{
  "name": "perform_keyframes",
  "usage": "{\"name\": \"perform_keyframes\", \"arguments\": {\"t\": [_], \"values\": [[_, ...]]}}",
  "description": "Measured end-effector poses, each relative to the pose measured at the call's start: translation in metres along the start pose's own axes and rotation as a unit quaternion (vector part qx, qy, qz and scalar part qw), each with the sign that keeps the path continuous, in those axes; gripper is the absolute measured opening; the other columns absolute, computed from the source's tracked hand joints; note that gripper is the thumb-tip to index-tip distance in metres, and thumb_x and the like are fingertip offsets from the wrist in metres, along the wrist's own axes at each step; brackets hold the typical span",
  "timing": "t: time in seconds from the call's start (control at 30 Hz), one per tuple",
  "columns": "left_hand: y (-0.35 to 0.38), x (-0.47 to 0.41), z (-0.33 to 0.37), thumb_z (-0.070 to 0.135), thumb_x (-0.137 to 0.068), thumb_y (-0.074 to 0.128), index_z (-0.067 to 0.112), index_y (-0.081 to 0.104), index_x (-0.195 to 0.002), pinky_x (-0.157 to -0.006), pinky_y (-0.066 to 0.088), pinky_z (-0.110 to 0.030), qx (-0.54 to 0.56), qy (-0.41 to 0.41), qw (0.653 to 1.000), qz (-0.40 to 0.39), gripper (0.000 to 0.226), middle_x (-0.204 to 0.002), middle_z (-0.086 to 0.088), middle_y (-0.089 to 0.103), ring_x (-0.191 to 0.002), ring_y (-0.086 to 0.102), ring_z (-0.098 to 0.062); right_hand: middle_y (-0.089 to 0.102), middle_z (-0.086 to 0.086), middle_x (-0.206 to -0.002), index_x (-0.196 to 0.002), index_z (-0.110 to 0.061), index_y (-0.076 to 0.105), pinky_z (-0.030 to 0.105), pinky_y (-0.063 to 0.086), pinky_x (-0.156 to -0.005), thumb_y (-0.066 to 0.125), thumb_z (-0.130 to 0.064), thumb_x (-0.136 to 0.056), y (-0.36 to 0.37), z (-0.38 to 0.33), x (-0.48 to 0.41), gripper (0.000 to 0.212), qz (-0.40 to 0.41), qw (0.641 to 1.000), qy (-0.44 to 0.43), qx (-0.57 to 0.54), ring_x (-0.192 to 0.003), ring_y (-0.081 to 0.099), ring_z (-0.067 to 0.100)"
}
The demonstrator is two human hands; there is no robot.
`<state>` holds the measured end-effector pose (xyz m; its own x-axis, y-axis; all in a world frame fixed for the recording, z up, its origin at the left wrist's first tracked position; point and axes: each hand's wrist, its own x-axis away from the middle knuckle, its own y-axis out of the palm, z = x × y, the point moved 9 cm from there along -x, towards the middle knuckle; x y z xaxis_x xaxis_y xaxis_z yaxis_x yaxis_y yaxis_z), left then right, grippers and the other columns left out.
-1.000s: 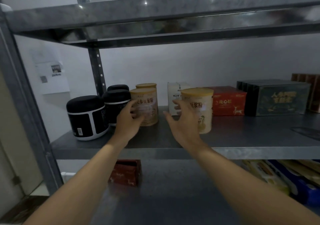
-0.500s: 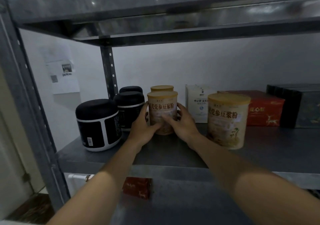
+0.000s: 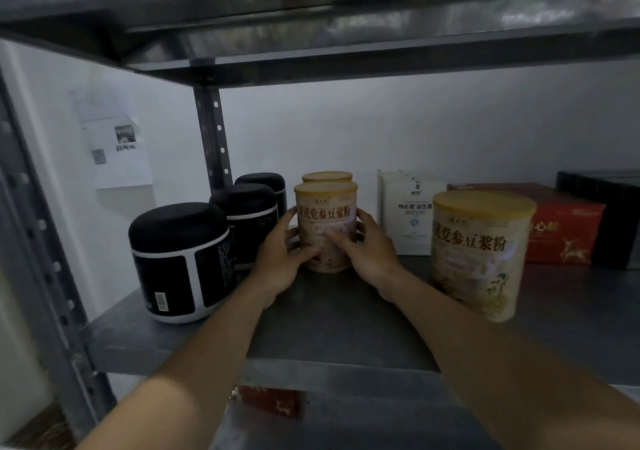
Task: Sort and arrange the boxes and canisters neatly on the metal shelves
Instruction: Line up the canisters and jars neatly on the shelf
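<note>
A beige canister (image 3: 326, 212) with a yellow lid stands on the middle metal shelf (image 3: 339, 325). My left hand (image 3: 282, 259) grips its left side and my right hand (image 3: 367, 252) grips its right side, thumbs across the front. A second beige canister (image 3: 327, 176) stands right behind it, mostly hidden. A third, nearer beige canister (image 3: 479, 252) stands to the right, apart from my hands. Three black canisters with white bands sit to the left: a large near one (image 3: 180, 259), one behind it (image 3: 247, 217) and a far one (image 3: 265, 181).
A white box (image 3: 405, 214), a red box (image 3: 568, 228) and a dark box (image 3: 609, 214) line the back right of the shelf. A perforated upright (image 3: 213, 131) stands behind the black canisters. The upper shelf (image 3: 346, 17) hangs overhead. A small red box (image 3: 273, 403) lies on the shelf below.
My right hand left the near beige canister and came over to the middle one, so both hands now grip it. The view has moved closer to the shelf.
</note>
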<state>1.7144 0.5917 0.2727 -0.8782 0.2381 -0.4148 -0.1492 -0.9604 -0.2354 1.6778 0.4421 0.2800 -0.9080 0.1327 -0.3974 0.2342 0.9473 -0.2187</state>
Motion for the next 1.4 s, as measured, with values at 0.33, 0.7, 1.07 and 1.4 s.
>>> {"name": "perform_keyframes", "arguments": {"t": [0.33,0.7,1.07,1.4], "values": [[0.005,-0.004,-0.004,0.001,-0.092,0.062,0.032,0.021,-0.152,-0.073,0.043,0.000,-0.017,0.013,1.000,-0.012,0.079,-0.129,0.012,0.046,-0.123,0.042,-0.002,0.054,-0.007,-0.135,-0.142,-0.028,0.043,0.006,0.036,-0.074,0.065,-0.034,-0.093,0.001,0.001,0.000,0.054,-0.009,1.000,-0.008,0.001,-0.110,0.045,0.000],[0.005,-0.005,-0.007,0.004,-0.094,0.059,0.040,0.016,-0.150,-0.093,0.036,-0.014,-0.031,0.014,0.999,-0.020,0.080,-0.152,0.001,0.038,-0.135,0.037,-0.008,0.054,-0.005,-0.140,-0.145,-0.027,0.041,0.004,0.034,-0.075,0.066,-0.027,-0.093,0.001,0.001,-0.001,0.058,-0.005,1.000,-0.016,0.020,-0.114,0.045,0.001],[0.001,0.000,-0.002,0.005,-0.092,0.063,0.034,0.023,-0.151,-0.086,0.040,-0.010,-0.042,0.008,0.999,0.008,0.077,-0.148,0.000,0.043,-0.136,0.040,-0.015,0.053,-0.003,-0.142,-0.146,-0.025,0.040,0.015,0.035,-0.090,0.065,-0.027,-0.094,0.002,-0.004,0.003,0.058,-0.001,0.998,-0.023,0.062,-0.125,0.047,0.007],[-0.015,0.046,0.021,0.016,-0.090,0.068,0.018,0.042,-0.145,-0.100,0.041,-0.030,-0.097,-0.033,0.993,0.063,0.061,-0.142,-0.009,0.050,-0.126,0.050,-0.023,0.057,0.001,-0.136,-0.148,-0.024,0.038,0.039,0.050,-0.099,0.063,-0.032,-0.094,-0.008,-0.048,0.083,0.060,0.049,0.960,-0.111,0.251,-0.123,0.054,0.020]]}}
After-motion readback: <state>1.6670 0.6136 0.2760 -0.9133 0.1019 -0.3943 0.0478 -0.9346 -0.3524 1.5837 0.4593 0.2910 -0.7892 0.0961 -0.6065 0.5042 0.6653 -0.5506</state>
